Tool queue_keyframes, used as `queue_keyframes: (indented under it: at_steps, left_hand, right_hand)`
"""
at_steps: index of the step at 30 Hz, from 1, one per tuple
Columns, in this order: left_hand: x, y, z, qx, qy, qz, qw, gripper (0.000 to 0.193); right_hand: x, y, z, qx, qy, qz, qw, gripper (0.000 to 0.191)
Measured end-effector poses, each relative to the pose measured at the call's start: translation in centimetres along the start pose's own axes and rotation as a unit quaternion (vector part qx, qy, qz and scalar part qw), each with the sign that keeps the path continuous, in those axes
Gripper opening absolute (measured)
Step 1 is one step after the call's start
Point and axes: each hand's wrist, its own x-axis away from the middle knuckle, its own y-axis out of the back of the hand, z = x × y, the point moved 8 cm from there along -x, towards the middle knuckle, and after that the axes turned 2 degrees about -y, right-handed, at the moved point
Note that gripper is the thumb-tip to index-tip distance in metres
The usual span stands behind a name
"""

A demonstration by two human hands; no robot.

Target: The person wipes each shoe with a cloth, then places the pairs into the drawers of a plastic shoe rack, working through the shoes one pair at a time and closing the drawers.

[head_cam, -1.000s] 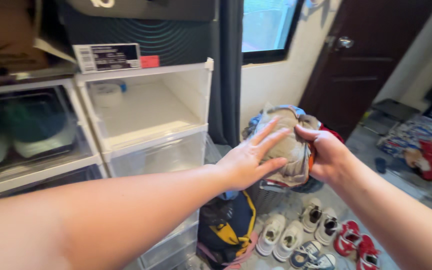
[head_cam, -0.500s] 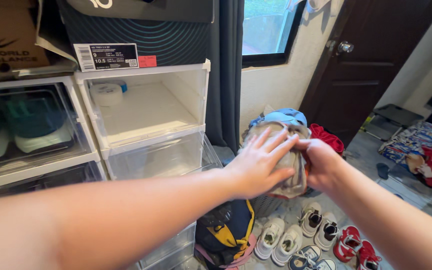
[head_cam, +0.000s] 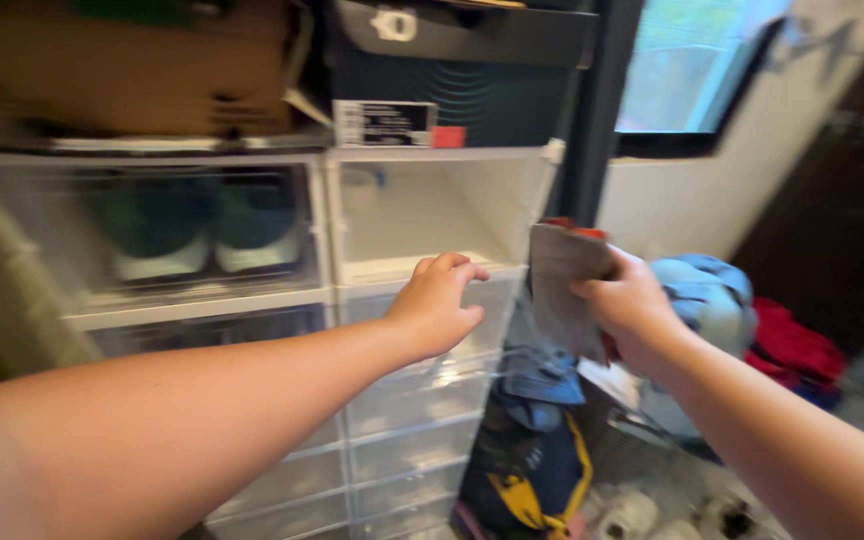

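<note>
Dark shoebox with white rectangular label [head_cam: 384, 123] sat above.
Your left hand [head_cam: 439, 308] curled loosely on the clear plastic drawer [head_cam: 432, 215]; your right hand [head_cam: 632, 310] gripped a grey shoe [head_cam: 564, 285].

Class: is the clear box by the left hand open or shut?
Open: the box shows a bare white inside with no front panel; left hand rests at its lip.

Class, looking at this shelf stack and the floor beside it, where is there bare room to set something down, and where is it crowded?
Free: the open white compartment, below the dark box, right of the box holding green shoes. Left hand rests at its front edge. Crowded: floor below the right hand, covered with clothes.
</note>
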Motion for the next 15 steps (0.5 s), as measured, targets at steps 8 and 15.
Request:
queue_keyframes:
  at_steps: [8,15]
  left_hand:
    - [2.7,5.4,4.5,-0.052,0.037,0.049,0.997,0.056]
    - [3.5,5.0,6.5,-0.028,0.022,0.139,0.990,0.074]
  right_hand:
    - [-5.3,-12.8,3.6,0.313,0.225,0.095,0.918,0.057]
    - [-12.8,-13.2,-0.4,0.323,0.203,-0.010,0.924,0.045]
